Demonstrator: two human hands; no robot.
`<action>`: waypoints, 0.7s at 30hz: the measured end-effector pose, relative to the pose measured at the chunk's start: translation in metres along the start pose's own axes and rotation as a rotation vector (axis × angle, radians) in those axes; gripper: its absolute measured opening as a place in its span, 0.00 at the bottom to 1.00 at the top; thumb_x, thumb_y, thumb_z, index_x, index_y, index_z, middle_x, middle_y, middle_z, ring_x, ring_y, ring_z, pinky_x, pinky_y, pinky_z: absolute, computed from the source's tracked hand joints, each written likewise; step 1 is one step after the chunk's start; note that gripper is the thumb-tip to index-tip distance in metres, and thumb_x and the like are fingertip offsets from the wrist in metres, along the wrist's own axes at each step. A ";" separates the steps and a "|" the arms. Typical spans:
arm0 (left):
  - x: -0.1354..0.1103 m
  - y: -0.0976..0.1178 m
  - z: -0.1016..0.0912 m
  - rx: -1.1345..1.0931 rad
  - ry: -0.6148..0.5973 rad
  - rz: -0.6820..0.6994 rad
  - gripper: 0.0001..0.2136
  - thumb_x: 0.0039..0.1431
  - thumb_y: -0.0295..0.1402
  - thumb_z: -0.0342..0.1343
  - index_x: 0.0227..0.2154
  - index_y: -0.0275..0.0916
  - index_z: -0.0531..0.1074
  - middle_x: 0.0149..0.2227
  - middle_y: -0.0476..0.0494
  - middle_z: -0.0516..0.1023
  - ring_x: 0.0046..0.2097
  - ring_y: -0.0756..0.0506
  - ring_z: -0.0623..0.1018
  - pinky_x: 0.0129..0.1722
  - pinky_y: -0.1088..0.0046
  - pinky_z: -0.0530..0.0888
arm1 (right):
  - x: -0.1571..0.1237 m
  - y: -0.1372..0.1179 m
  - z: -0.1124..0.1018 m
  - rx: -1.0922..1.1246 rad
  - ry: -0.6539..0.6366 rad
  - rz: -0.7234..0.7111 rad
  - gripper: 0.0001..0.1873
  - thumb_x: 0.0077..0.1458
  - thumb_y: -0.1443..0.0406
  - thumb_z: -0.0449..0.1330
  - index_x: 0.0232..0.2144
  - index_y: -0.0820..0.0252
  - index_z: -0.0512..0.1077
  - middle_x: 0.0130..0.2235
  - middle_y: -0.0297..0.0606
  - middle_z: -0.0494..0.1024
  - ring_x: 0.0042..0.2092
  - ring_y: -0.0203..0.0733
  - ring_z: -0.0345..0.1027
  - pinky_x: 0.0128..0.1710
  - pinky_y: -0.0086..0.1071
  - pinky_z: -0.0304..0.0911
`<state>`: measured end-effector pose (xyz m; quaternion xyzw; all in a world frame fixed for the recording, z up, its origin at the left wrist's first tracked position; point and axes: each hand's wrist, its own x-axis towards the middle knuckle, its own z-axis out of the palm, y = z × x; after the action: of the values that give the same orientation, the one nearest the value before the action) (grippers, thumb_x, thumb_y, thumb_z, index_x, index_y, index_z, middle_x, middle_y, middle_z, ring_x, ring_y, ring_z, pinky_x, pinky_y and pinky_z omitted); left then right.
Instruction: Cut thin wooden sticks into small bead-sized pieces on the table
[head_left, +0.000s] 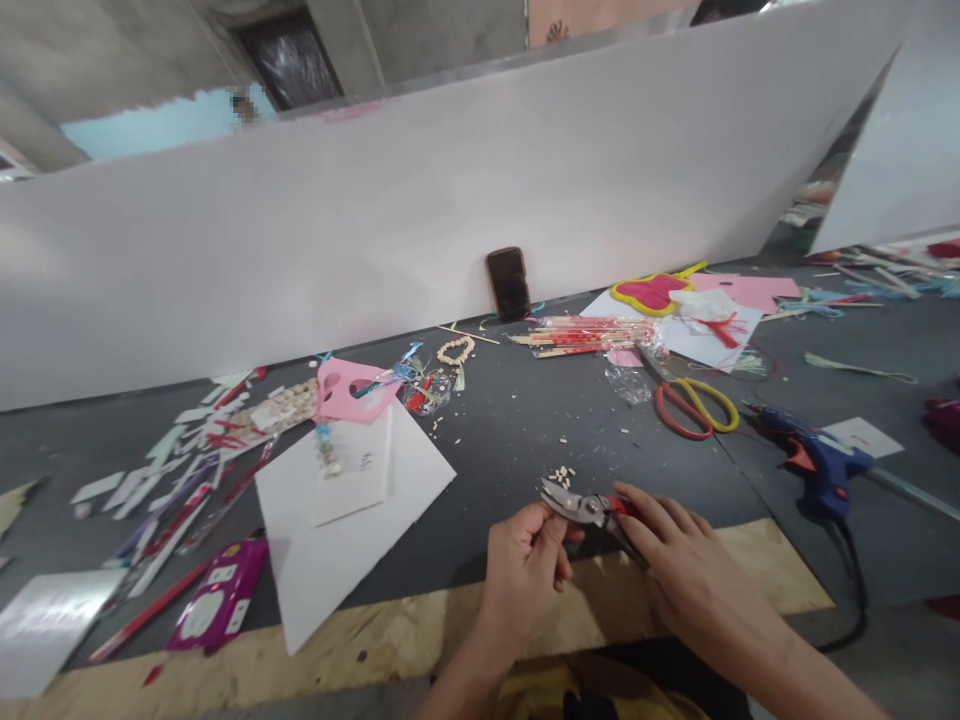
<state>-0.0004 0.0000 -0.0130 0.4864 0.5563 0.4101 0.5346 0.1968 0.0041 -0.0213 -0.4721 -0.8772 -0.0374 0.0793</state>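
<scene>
the right hand (686,550) grasps red-handled shears (598,510), long axis pointing to ten o'clock; their blades (577,507) lie at one o'clock from the nearer left hand (523,565), pinched closed, any contents too small to tell.

Pruning shears (589,508): red handles, grey metal blades; gripped at the handles by the right hand (686,550). Seen from here, the blades point across to the fingertips of the left hand (525,565). Anything pinched there cannot be made out. Pale cut pieces (561,477): short, loosely heaped, just beyond the blades.
</scene>
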 end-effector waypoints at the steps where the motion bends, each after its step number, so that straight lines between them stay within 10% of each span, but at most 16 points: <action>1: 0.000 0.000 0.000 -0.007 -0.008 -0.003 0.17 0.61 0.42 0.48 0.27 0.34 0.73 0.16 0.52 0.68 0.16 0.55 0.65 0.16 0.82 0.63 | 0.000 0.000 0.001 -0.009 0.002 -0.005 0.29 0.41 0.79 0.49 0.48 0.60 0.69 0.55 0.47 0.69 0.47 0.51 0.66 0.41 0.43 0.68; 21: 0.003 -0.001 -0.003 -0.082 -0.061 0.000 0.14 0.59 0.39 0.49 0.29 0.33 0.72 0.23 0.44 0.76 0.17 0.56 0.63 0.16 0.82 0.59 | -0.001 0.000 -0.010 0.314 -0.152 0.018 0.33 0.38 0.78 0.48 0.49 0.63 0.67 0.50 0.48 0.72 0.48 0.50 0.67 0.45 0.44 0.67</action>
<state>-0.0034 0.0030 -0.0139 0.4760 0.5227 0.4176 0.5708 0.1982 0.0020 -0.0119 -0.4631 -0.8715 0.1367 0.0862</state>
